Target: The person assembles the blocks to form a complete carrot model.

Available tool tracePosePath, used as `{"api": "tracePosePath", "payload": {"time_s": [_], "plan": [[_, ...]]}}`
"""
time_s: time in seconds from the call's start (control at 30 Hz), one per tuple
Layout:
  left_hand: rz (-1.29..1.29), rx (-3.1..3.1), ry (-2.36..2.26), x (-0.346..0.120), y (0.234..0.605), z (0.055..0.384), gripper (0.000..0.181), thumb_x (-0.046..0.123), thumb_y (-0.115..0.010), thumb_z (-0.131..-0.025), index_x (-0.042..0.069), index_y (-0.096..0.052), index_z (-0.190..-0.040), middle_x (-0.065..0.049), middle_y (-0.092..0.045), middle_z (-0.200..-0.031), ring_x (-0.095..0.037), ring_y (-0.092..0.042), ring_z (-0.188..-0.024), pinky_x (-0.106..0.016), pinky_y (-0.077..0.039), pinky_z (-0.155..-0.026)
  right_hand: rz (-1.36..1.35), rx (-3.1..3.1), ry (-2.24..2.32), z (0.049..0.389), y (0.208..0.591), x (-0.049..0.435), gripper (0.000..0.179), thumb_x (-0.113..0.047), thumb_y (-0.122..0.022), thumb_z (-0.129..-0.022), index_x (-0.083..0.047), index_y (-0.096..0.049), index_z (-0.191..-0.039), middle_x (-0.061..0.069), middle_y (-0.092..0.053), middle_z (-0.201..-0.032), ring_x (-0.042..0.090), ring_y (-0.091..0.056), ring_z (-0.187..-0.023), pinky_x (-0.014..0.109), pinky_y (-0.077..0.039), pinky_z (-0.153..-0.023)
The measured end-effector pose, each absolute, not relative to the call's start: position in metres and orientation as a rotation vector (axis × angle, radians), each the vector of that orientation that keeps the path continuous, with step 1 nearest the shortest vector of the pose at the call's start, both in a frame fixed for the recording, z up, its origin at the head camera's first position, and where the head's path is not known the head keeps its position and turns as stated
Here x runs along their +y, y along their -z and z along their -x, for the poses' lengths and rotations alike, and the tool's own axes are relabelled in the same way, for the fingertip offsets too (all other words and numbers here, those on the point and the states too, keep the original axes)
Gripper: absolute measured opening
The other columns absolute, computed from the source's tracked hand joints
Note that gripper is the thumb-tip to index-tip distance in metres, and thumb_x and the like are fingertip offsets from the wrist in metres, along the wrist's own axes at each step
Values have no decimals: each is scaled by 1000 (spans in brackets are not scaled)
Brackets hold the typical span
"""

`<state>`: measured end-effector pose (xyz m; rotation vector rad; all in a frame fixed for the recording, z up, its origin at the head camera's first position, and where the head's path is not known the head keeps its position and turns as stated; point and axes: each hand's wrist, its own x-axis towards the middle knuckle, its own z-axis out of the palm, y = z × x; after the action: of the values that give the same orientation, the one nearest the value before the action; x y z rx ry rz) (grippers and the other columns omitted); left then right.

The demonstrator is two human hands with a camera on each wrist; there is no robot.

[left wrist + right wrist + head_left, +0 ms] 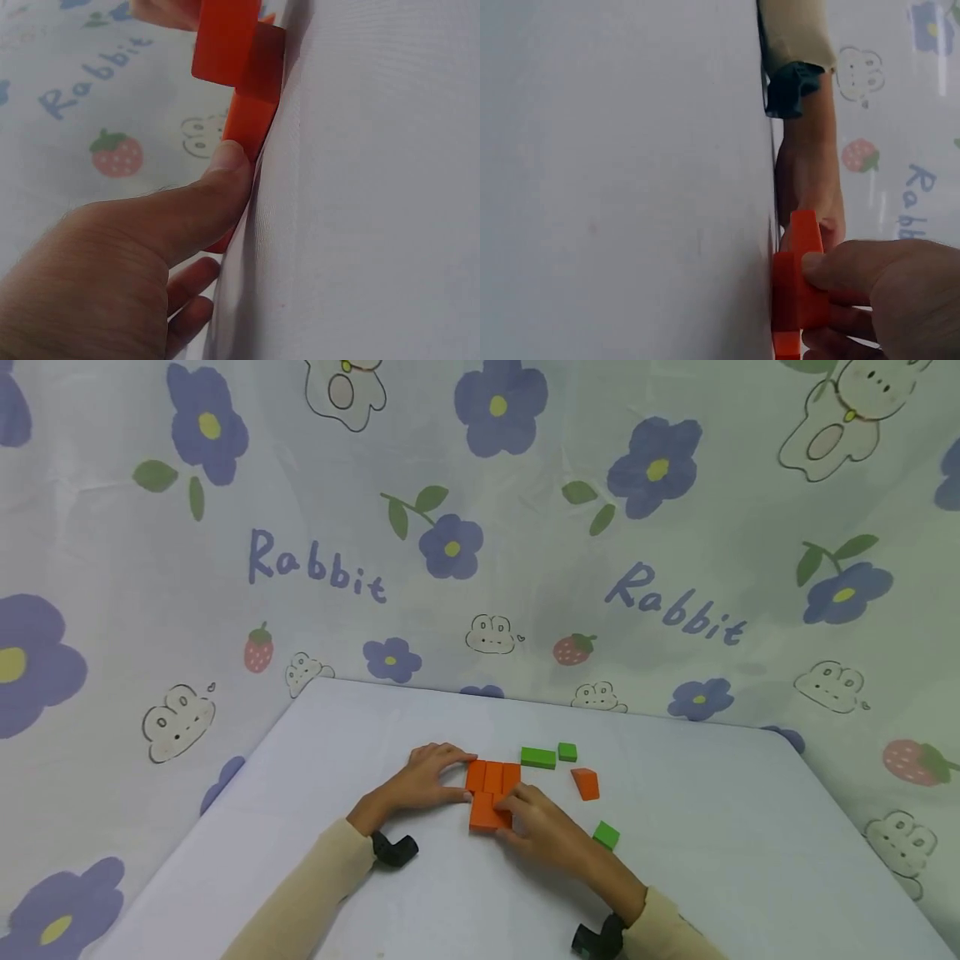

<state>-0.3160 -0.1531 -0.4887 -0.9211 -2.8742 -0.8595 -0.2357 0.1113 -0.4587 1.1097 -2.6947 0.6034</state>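
Several orange blocks stand side by side on the white table, left of its middle in the head view. My left hand (420, 781) pinches the leftmost orange block (476, 775) of the back row, index finger at its far end and thumb at its near end. On the near side my right hand (547, 831) grips another orange block (483, 814), which covers part of the row. In the right wrist view my right thumb presses this upper block (806, 236), which sits higher than the orange block (784, 281) beside it. The right hand hides some orange pieces.
Beyond the orange group lie a long green block (538, 758) and a small green block (567, 752). An orange wedge-shaped block (586, 784) is to the right. Another green block (606, 835) lies beside the right forearm. A patterned curtain (525, 610) hangs behind the table (750, 827).
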Motion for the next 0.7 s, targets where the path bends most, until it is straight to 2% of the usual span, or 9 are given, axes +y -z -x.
{"api": "tracePosePath", "payload": {"time_s": [0.23, 0.43, 0.7], "plan": [[915, -2876, 837, -152, 488, 316, 68, 57, -72, -85, 25, -56, -142, -1, -57, -140, -26, -47, -132, -57, -29, -107, -1103, -2615, -547, 237, 471, 111, 30, -21, -79, -86, -12, -70, -113, -6, -56, -104, 8, -51, -95, 21, -52, -82], [911, -2883, 850, -151, 486, 315, 67, 55, -73, -85, 24, -56, -142, -2, -56, -141, -27, -47, -132, -57, -29, -107, -1132, -2497, -432, 238, 481, 113, 29, -25, -78, -86, -13, -70, -111, -7, -54, -100, 6, -46, -91, 16, -47, -75], [888, -2899, 850, -151, 486, 314, 67, 55, -73, -85, 25, -56, -142, -2, -56, -142, -28, -45, -135, -58, -27, -110, -1132, -2465, -350, 237, 483, 112, 27, -26, -78, -86, -15, -71, -109, -7, -54, -99, 5, -47, -89, 17, -47, -76]]}}
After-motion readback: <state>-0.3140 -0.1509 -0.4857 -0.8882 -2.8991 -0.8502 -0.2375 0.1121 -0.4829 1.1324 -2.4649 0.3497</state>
